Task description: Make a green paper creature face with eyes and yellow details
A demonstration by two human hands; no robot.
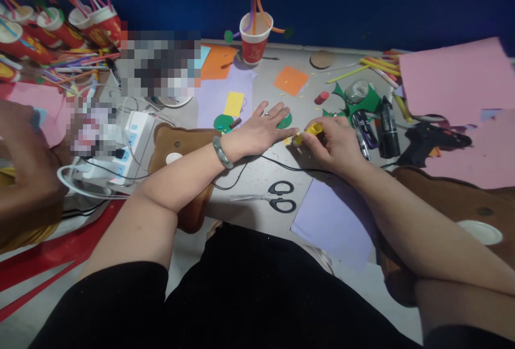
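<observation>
My left hand (257, 133) lies palm down on the table with its fingers spread. Beside its fingertips a green paper circle (285, 118) shows, partly covered. My right hand (336, 142) is closed around a small yellow tube (316, 128) with a hollow, round end. Another yellow bit shows at its fingertips, close to my left thumb; what it is I cannot make out. Left of my left hand are a second green circle (222, 123) and a yellow paper piece (234, 104). Black-handled scissors (277, 197) lie nearer to me, blades pointing left.
A red paper cup (255, 43) with a pipe-cleaner figure stands at the back. Markers (388, 129) and a black glue gun (428, 142) lie right, by pink paper (450, 80). A power strip (133, 145) with cords and another person's arm (24, 161) are left.
</observation>
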